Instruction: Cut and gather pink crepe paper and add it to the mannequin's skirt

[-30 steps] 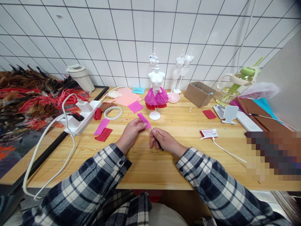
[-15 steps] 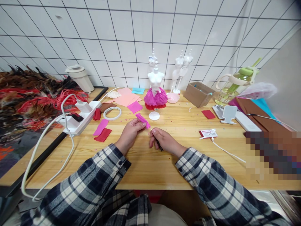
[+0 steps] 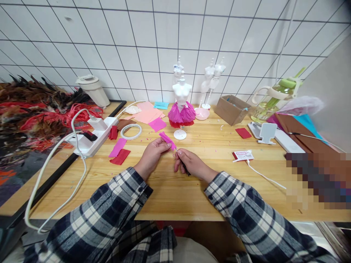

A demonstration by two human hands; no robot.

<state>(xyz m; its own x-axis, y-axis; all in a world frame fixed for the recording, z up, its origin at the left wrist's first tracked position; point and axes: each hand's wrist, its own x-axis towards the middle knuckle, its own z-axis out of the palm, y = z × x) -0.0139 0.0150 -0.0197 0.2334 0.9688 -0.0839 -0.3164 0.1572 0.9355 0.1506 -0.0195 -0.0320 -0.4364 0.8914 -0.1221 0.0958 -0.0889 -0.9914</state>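
Note:
My left hand [image 3: 153, 152] pinches a strip of magenta crepe paper [image 3: 166, 139] between thumb and fingers, its free end pointing up and left. Against the strip's lower right end is the metal tip of a slim dark-handled tool [image 3: 185, 168]. My right hand [image 3: 192, 163] is closed round this tool; its exact kind is partly hidden by the fingers. Just behind the hands stands a small white dress form [image 3: 182, 91] wearing a puffed magenta and red paper skirt [image 3: 181, 114]. A magenta paper square [image 3: 157, 124] lies behind my left hand.
Left are a roll of tape [image 3: 131, 132], red paper pieces [image 3: 120, 157], a power strip [image 3: 95, 140] with cables, and feathers [image 3: 41, 106]. Behind stand a pink bowl [image 3: 202, 113] and more dress forms [image 3: 211, 76]. Right are a cardboard box [image 3: 232, 109], bottle [image 3: 270, 98] and phone stand [image 3: 267, 132].
Both hands stay almost in place. The magenta strip and the tool's tip have shifted very slightly; both grips are the same.

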